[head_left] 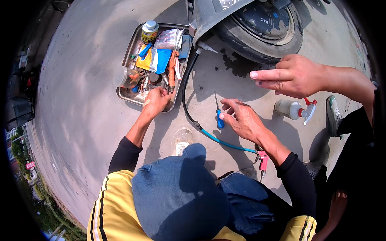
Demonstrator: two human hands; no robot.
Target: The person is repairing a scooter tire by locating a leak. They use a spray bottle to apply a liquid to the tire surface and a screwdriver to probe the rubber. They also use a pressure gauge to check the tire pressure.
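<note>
Rectangular metal tray (136, 96) holds labelled black-and-yellow can (149, 33), printed yellow-white-blue packet (155, 59); clear plastic jar (124, 77), orange showing through, at left rim. Left hand (157, 100) bunched over near rim, grip unclear; loosely spread right hand (244, 120) beside blue-handled screwdriver (220, 119), right of tray.

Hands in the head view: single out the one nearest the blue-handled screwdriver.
The person's right hand, right beside the screwdriver. The left hand reaches into the metal tray; another person's hand is farther away, by the wheel.
</note>
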